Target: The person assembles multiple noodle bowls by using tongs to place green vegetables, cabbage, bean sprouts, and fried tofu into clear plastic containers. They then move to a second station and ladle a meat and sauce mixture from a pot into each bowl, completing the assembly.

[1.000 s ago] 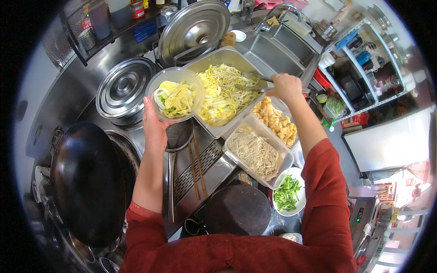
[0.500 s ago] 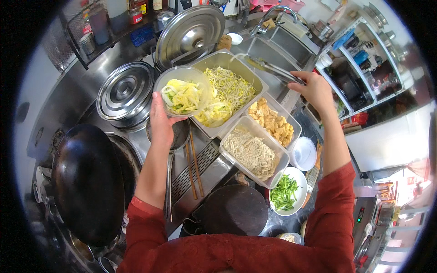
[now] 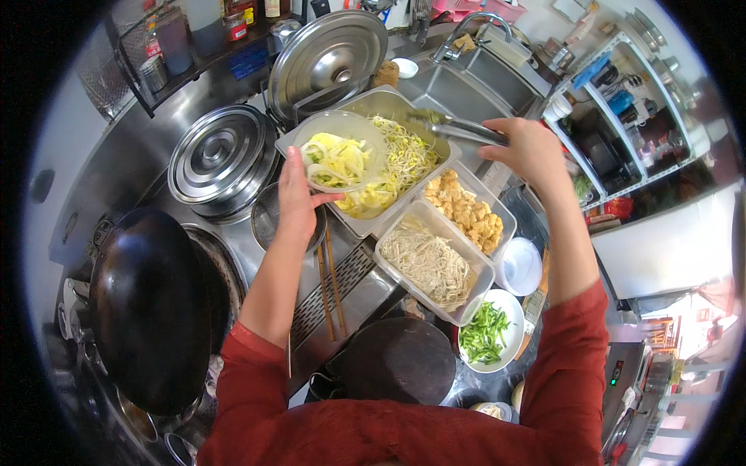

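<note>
My left hand (image 3: 298, 199) holds a clear plastic bowl (image 3: 340, 152) of cut cabbage and onion above the near end of a steel tray (image 3: 404, 105) filled with bean sprouts. My right hand (image 3: 528, 147) grips metal tongs (image 3: 454, 126) that point left over the tray's far right rim. The tong tips carry nothing that I can make out. Both sleeves are red.
A tub of shredded strips (image 3: 430, 262) and a tub of fried pieces (image 3: 468, 213) lie beside the tray. A bowl of green vegetables (image 3: 486, 332), a small white dish (image 3: 521, 266), chopsticks (image 3: 330, 283), a black wok (image 3: 151, 307), a lidded pot (image 3: 220, 155), a large lid (image 3: 330, 54) and a sink (image 3: 462, 85) surround them.
My right hand has lifted out of the sprout tray and swung right, now holding the tongs above the tray's rim. The bowl in my left hand has stayed over the tray.
</note>
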A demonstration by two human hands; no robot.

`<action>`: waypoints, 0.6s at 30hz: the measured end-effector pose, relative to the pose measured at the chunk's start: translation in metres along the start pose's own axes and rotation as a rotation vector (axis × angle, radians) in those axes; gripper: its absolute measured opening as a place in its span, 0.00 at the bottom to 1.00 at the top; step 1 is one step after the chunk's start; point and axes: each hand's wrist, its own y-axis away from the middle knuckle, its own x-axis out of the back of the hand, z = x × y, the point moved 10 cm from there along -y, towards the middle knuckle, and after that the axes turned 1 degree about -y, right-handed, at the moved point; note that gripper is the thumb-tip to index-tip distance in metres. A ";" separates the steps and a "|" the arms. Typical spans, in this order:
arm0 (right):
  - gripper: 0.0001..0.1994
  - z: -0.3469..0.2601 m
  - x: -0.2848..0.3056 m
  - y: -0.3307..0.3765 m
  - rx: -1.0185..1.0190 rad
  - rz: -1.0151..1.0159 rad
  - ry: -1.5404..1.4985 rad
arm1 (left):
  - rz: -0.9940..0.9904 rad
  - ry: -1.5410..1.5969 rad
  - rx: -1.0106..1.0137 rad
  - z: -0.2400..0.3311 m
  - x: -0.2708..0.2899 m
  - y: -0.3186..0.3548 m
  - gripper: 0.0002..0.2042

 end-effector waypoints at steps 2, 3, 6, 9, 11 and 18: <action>0.29 0.008 -0.047 -0.021 -0.044 -0.172 0.229 | -0.002 -0.008 -0.023 0.002 0.005 0.000 0.34; 0.28 0.007 -0.066 -0.028 -0.045 -0.203 0.273 | 0.009 -0.007 -0.025 0.003 0.009 -0.001 0.34; 0.26 0.004 -0.104 -0.035 -0.011 -0.212 0.274 | 0.013 -0.015 -0.056 0.008 0.017 -0.002 0.33; 0.23 0.022 -0.094 -0.027 -0.081 -0.140 0.106 | 0.029 -0.045 -0.077 0.012 0.025 -0.002 0.33; 0.22 0.033 -0.074 -0.016 -0.087 -0.097 0.067 | 0.040 -0.061 -0.084 0.014 0.027 -0.005 0.32; 0.22 0.059 0.003 0.025 -0.188 0.087 -0.135 | 0.020 -0.064 -0.086 0.009 0.009 -0.008 0.31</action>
